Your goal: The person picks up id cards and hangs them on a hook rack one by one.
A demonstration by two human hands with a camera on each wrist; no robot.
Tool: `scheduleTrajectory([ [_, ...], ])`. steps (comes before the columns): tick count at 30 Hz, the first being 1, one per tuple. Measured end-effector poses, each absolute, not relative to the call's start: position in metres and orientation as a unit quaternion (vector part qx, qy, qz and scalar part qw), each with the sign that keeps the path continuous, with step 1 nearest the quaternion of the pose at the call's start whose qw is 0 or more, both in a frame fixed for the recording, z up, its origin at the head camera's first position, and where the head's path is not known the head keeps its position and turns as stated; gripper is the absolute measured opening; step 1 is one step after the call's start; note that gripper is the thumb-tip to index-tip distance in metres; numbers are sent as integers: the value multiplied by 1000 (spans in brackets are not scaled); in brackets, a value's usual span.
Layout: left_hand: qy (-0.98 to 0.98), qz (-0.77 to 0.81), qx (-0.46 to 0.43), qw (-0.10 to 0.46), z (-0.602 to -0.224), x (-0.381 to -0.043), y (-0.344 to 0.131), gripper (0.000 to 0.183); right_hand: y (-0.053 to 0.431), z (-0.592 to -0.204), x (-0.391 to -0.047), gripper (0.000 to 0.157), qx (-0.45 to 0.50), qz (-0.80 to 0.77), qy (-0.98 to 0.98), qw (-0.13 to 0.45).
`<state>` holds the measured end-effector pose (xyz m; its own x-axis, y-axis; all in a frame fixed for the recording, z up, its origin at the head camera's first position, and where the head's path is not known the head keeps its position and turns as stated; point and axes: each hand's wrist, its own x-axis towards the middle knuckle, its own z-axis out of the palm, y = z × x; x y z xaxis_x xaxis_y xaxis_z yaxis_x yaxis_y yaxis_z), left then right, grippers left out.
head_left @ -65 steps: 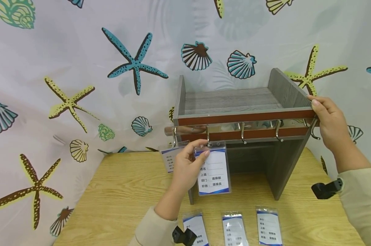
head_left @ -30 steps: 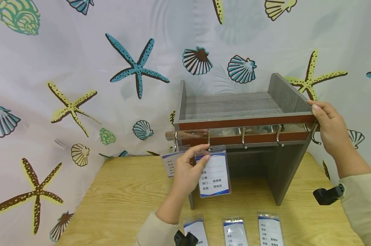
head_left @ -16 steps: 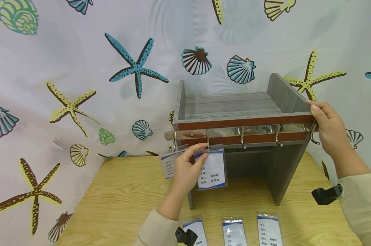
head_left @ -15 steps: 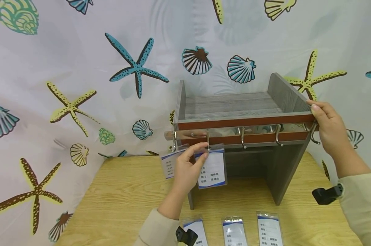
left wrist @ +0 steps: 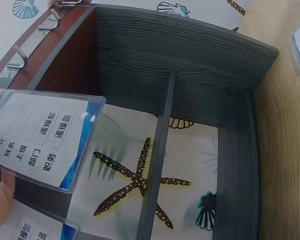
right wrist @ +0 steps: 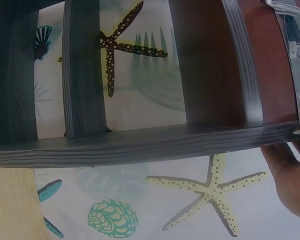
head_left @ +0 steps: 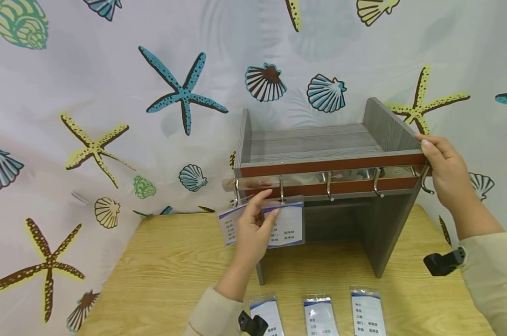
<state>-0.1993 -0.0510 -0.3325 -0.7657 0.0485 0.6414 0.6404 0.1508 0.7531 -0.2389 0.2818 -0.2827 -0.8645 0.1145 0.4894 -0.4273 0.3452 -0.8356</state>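
A clear-sleeved name badge [head_left: 288, 226] hangs at the second hook [head_left: 281, 189] of a grey wooden hook shelf [head_left: 329, 163]. My left hand [head_left: 249, 238] is at its upper left edge, with thumb and index finger parted and the thumb tip overlapping the sleeve. The left wrist view shows this badge [left wrist: 42, 130] from the side, fingers at its edge. Another badge [head_left: 228, 226] hangs at the leftmost hook, partly behind my left hand. My right hand [head_left: 448, 172] grips the shelf's right front corner; in the right wrist view this hand [right wrist: 292, 182] shows beside the side panel [right wrist: 140, 150].
On the wooden table [head_left: 173, 261] lie a left badge [head_left: 267, 315], a middle badge [head_left: 320, 315] and a right badge [head_left: 367, 312] in a row before the shelf. More metal hooks [head_left: 329, 186] line its front. A patterned curtain [head_left: 110, 70] hangs behind.
My left index finger has drawn back left from the second hook, parting from the thumb. The badge there has swung, its lower edge higher in view. The right hand keeps its hold.
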Motion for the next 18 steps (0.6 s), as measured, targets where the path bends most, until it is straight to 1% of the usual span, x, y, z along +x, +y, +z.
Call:
scheduleTrajectory([
  [5,-720,-611,-228,236,-337,-199,-54,41,282,-282,-239,33,103,562,-784,243],
  [10,-719,-615,-227,231,-355,-208,-60,45,282,-282,-240,32,113,570,-777,244],
  [14,-731,-603,-215,234,-371,-210,-65,36,282,-283,-240,32,108,567,-780,243],
  [18,-744,-610,-180,206,-381,-206,-69,25,283,-283,-240,32,107,563,-782,244],
])
